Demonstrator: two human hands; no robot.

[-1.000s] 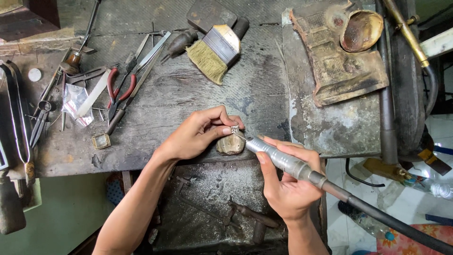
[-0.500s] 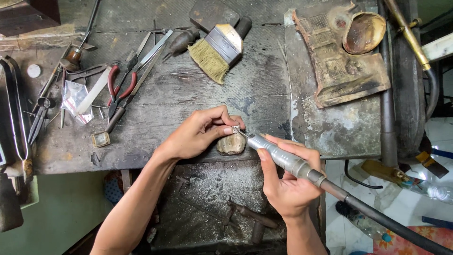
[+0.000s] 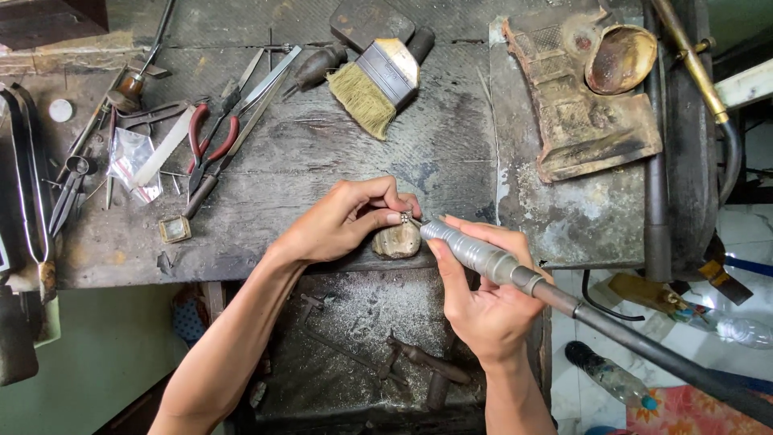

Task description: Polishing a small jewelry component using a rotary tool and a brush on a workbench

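Two hands work at the bench edge. The left hand pinches a tiny metal piece over a worn peg. The right hand grips a rotary handpiece, its tip touching the piece.

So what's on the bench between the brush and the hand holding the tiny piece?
Nothing: in the head view, only bare, dark, scratched bench top lies between the brush and the left hand pinching the small metal piece.

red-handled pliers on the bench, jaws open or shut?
Open. The red-handled pliers lie flat on the workbench, handles spread apart; the jaw tips are too cluttered to tell.
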